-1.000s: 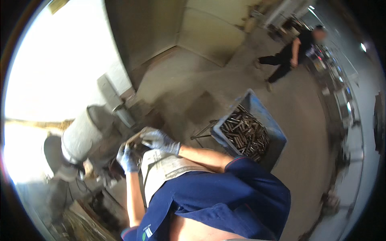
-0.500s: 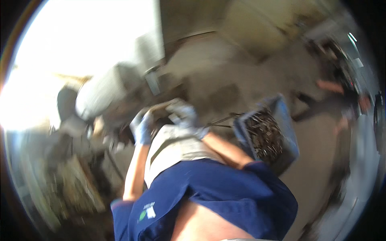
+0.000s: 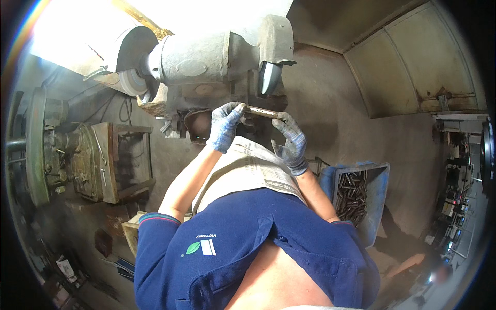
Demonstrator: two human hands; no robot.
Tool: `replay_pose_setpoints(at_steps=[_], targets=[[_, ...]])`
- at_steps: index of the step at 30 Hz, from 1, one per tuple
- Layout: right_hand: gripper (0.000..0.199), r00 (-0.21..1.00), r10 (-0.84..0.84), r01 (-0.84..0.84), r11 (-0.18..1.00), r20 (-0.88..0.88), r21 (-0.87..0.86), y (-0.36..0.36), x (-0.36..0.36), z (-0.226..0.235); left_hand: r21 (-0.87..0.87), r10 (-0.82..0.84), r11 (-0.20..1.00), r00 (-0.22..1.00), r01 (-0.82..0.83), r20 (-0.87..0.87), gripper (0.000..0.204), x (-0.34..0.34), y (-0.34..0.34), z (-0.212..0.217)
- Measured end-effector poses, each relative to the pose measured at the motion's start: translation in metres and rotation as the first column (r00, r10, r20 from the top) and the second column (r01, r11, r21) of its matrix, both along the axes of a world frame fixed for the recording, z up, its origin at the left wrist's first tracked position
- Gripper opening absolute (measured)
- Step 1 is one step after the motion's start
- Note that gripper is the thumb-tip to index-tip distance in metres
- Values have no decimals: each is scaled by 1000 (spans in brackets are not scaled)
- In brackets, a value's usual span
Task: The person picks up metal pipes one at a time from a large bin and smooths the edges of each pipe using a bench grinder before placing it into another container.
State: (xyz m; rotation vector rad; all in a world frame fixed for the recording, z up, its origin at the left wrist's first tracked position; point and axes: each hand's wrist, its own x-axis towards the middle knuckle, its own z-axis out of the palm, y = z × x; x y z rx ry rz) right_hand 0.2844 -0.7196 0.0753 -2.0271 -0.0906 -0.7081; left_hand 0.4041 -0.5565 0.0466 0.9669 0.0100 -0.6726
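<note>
My left hand (image 3: 225, 125) and my right hand (image 3: 292, 144), both in grey-blue gloves, hold a slim metal bar (image 3: 263, 111) by its two ends. A row of bright slots or holes runs along the bar, which lies nearly level between the fingertips. Just beyond it stands a bench grinder (image 3: 196, 59). Its right wheel (image 3: 269, 77) is close above the bar, and the left wheel (image 3: 133, 81) sits further off. A small grey edge shows below my right fingers; I cannot tell whether it is a second piece. A pale apron (image 3: 253, 168) covers my lap.
To my right, a blue bin (image 3: 380, 206) holds many dark metal pieces (image 3: 352, 199). A machine with a large wheel (image 3: 39, 147) and a wooden-looking frame (image 3: 111, 165) stand at left. Yellowish panels (image 3: 408, 62) line the far right. A blurred person (image 3: 434, 279) is at lower right.
My view has swung left, so the grinder now stands in front of my hands instead of to their left. Both hands have moved toward the wheel on the right; the picture is sharper.
</note>
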Motion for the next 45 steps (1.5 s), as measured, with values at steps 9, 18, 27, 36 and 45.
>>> replay_pose_setpoints(at_steps=[9,18,27,36,45], targets=[[34,999,-31,32,998,-23,52,2,-8,-10,110,-17,994,1000,19,-19,15,-7,-8,15],[22,985,-97,116,984,-142,132,-11,2,-42,86,2,996,997,-8,74,12,-3,-18,-35],[19,960,-56,133,953,-274,271,-33,16,-70,202,9,979,998,3,-58,6,10,-51,-40],[21,948,52,124,848,-314,516,-59,27,-90,153,61,987,986,-37,-155,5,25,-77,-54],[20,950,90,124,770,-299,626,-40,45,-99,193,164,971,978,-138,-127,7,36,-58,-47]])
